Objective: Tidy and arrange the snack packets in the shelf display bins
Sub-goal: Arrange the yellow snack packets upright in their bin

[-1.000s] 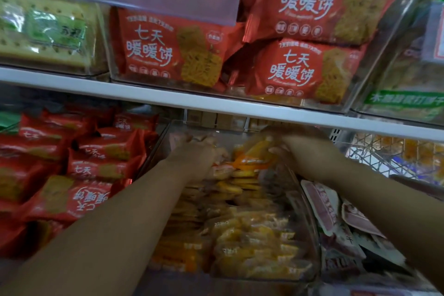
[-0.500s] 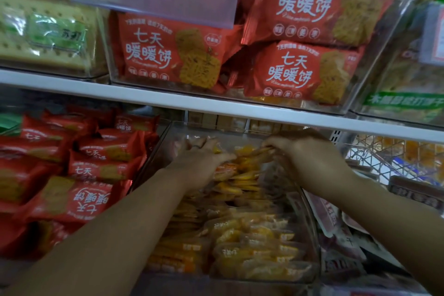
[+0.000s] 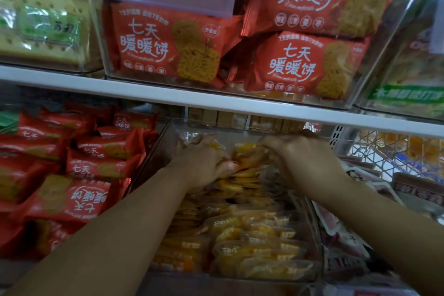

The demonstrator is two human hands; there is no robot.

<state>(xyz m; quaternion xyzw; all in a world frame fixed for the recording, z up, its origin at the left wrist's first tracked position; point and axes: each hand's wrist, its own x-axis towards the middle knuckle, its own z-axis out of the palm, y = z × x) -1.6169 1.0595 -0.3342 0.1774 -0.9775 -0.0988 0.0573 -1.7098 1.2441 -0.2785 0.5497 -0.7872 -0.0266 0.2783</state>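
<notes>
1. Lower shelf, mid-tidy: a person reaches w/ both arms into a clear bin (image 3: 318, 243) packed w/ yellow snack packets (image 3: 254, 238), stood in rows front to back.
2. Left hand (image 3: 204, 163): fingers curled over a bunch of packets at the back of the bin, thumb pressed vs. the stack.
3. Right hand (image 3: 302, 156): fingers curled tight, pinching the top edges of the same rear bunch from the other side. The hands are near each other w/ the bunch between them.
4. Probable step: squaring up the rear rows to match the front. The front rows look fairly neat, so this bin seems well along.
5. Risk no. 1: the white shelf edge (image 3: 168, 96) sits close above the knuckles. Lifting the bunch too high would likely knock it on the shelf & scatter packets.
6. Risk no. 2: the wrappers look like slick film & sit loosely. An uneven squeeze could let middle packets slip out & topple rows in front. Too hard a squeeze may crush the contents.
7. Risk no. 3: the left forearm passes beside red biscuit packs (image 3: 91, 168) in the next bin, & the right arm passes over pink-and-white packets (image 3: 341, 230). A careless pull-back might drag neighbours out or mix the stock.
8. Risk no. 4: the bin looks like light plastic, so a hard shove rearward might slide it out of line.
</notes>
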